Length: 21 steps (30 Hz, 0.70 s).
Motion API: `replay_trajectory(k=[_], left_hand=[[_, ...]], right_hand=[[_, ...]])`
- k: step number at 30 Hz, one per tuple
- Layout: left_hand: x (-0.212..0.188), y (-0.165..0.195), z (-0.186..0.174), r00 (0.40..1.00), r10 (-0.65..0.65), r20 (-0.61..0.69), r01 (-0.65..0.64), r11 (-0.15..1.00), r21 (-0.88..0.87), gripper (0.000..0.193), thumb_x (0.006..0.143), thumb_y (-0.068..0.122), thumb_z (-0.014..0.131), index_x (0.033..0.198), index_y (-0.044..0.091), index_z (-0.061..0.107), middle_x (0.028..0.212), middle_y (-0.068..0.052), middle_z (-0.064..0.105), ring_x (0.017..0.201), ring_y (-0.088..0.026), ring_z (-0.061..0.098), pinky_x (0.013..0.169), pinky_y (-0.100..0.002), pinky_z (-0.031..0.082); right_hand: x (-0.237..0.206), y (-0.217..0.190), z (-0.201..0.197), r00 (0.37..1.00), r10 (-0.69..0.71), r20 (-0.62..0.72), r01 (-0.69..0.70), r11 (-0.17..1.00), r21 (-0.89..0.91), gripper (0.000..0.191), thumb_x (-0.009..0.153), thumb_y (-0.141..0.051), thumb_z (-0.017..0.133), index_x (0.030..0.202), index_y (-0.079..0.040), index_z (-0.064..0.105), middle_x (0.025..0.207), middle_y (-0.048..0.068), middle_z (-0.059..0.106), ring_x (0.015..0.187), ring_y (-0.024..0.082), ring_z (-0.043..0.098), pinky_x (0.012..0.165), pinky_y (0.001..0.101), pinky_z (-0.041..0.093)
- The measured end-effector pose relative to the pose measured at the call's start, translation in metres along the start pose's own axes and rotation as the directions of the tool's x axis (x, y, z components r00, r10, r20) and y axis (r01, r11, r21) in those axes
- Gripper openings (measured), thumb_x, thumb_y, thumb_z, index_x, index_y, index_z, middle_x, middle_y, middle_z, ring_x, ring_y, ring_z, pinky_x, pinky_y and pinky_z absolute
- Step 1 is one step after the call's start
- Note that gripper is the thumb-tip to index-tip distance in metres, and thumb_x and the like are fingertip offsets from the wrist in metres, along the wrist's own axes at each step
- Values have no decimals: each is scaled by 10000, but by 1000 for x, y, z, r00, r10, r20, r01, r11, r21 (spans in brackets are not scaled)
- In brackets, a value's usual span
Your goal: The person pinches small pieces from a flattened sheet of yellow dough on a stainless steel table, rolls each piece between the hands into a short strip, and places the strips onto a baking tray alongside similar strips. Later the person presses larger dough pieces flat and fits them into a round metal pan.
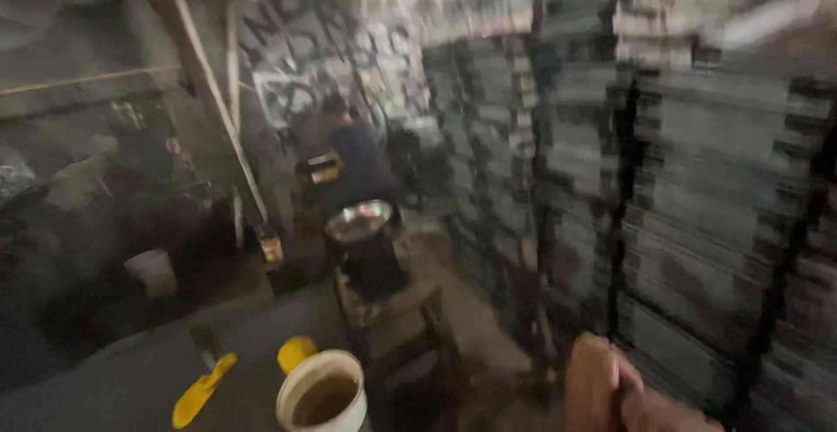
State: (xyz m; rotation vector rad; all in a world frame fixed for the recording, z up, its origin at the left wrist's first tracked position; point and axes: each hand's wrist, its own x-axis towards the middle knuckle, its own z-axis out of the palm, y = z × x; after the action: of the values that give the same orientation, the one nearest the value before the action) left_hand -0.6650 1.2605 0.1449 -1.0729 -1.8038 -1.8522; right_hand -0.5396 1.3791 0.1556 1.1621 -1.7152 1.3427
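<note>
The whole view is motion-blurred. My right hand (615,390) shows at the bottom right edge with its fingers curled into a loose fist, and nothing visible in it. It hangs just in front of tall stacks of grey slabs (697,223). My left hand is out of view. A white bucket (323,393) of brown liquid stands on the floor at the bottom centre, well left of the hand. A yellow-handled trowel (202,391) lies beside it.
A person in a dark blue top (353,166) crouches further back by a scribbled wall. A metal bowl (359,220) rests on a dark drum. A leaning wooden pole (209,92) and a small white bucket (153,271) are at the left.
</note>
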Motion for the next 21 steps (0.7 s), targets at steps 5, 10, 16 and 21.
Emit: replay_trajectory(k=[5, 10, 16, 21], left_hand=[[-41, -8, 6, 932, 356, -73, -360, 932, -44, 348, 1120, 375, 487, 1078, 30, 515, 883, -129, 564, 762, -281, 524, 791, -437, 481], [-14, -24, 8, 994, 109, -30, -111, 877, -468, 486, 1136, 441, 494, 863, 41, 532, 769, -98, 546, 603, -196, 474, 622, -375, 432], [-38, -23, 1, 985, 168, -36, -170, 928, -332, 607, 1138, 393, 387, 721, 3, 593, 637, -104, 571, 539, -193, 520, 568, -358, 436], [-54, 10, 3, 929, 334, -158, -360, 915, -180, 539, 1084, 343, 388, 702, 23, 595, 654, -124, 581, 577, -248, 570, 625, -390, 467]], right_hand=[[-17, 26, 19, 995, -48, -87, 46, 999, -18, 347, 986, -186, 588, 699, -114, 407, 672, -6, 329, 521, 123, 383, 661, 401, 482], [16, 22, 26, 974, -94, -207, 97, 995, 7, 278, 937, -158, 647, 691, -90, 538, 636, 6, 509, 516, 116, 482, 578, 360, 462], [-1, -3, 57, 911, -32, -412, 98, 985, 139, 166, 825, -59, 691, 728, -11, 565, 597, 81, 533, 498, 140, 425, 547, 342, 326], [-11, -15, 59, 906, -251, -341, 260, 965, -21, 147, 766, -31, 661, 704, -63, 531, 592, 78, 518, 490, 141, 427, 522, 310, 312]])
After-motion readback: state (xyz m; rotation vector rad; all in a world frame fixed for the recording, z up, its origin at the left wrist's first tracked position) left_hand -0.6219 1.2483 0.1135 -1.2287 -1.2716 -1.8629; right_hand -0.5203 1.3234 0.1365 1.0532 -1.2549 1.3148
